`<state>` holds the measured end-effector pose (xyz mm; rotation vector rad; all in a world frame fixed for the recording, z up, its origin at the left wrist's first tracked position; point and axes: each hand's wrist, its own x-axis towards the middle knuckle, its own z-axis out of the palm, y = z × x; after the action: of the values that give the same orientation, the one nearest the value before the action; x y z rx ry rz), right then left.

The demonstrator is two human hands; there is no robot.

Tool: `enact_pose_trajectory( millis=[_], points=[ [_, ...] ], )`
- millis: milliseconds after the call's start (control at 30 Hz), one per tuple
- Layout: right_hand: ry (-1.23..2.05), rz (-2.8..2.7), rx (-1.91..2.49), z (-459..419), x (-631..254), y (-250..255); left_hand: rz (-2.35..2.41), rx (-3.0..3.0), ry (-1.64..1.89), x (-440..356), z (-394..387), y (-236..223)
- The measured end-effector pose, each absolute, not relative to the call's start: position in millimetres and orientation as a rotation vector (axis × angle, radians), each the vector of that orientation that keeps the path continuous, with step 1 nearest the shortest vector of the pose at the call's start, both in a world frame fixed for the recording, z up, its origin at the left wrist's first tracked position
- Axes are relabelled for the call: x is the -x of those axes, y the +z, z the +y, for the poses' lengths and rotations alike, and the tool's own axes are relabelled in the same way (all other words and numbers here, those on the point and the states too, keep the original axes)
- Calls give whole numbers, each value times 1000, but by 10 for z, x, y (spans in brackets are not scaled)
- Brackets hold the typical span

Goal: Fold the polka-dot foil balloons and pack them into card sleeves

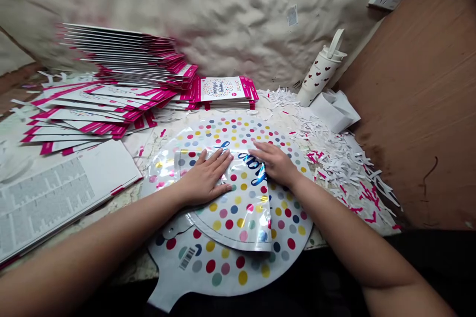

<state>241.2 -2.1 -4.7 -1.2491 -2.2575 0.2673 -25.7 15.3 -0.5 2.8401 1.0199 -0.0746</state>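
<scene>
A flat round foil balloon (pixel 223 262) with coloured dots lies at the table's front edge, on top of others like it. A second dotted balloon (pixel 238 213) is folded over on it. My left hand (pixel 206 176) lies flat on the fold with fingers stretched out. My right hand (pixel 273 161) presses flat on the fold's upper right, over blue lettering. Neither hand holds anything.
Stacks of pink-and-white packaging cards (pixel 122 59) fill the back left, with a smaller pile (pixel 223 90) behind the balloons. A printed sheet (pixel 55 193) lies at left. Shredded paper (pixel 342 158) covers the right. A heart-patterned bottle (pixel 320 74) leans on the wall.
</scene>
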Motion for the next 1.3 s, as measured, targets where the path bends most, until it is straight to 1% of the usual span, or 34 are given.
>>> enact_pose_trajectory(
  millis=[67,133,233,300,400,567,633,767,933,1133,1200,1300],
  points=[
    [108,-2427,1204,21,-2349,-62,1054,-2833,-58,258,136,-14],
    [6,-2477,1295,7,-2331,-62,1089,-2818,-63,251,115,-20],
    [12,-2405,1519,-59,-2361,-48,1152,-2798,-85,205,92,-2],
    [126,-2374,1582,-136,-2397,-28,1141,-2820,-54,152,82,17],
    [352,-2412,1549,-362,-2472,40,1033,-2837,-39,81,70,29],
    [824,-2530,1278,-980,-2657,189,1038,-2803,-79,-16,89,56],
    [871,-2387,1357,-1160,-2723,180,1020,-2835,-19,-96,123,71],
    [709,-2135,1532,-1182,-2758,40,891,-2870,74,-279,203,32],
    [420,-1863,1717,-578,-2579,3,840,-2853,12,-328,259,-51],
    [412,-1908,1909,288,-2271,83,905,-2846,2,-303,233,-40],
    [394,-1914,1999,342,-2307,110,942,-2838,4,-294,221,-33],
    [341,-1896,2088,119,-2514,169,971,-2827,-15,-281,220,-18]
  ],
)
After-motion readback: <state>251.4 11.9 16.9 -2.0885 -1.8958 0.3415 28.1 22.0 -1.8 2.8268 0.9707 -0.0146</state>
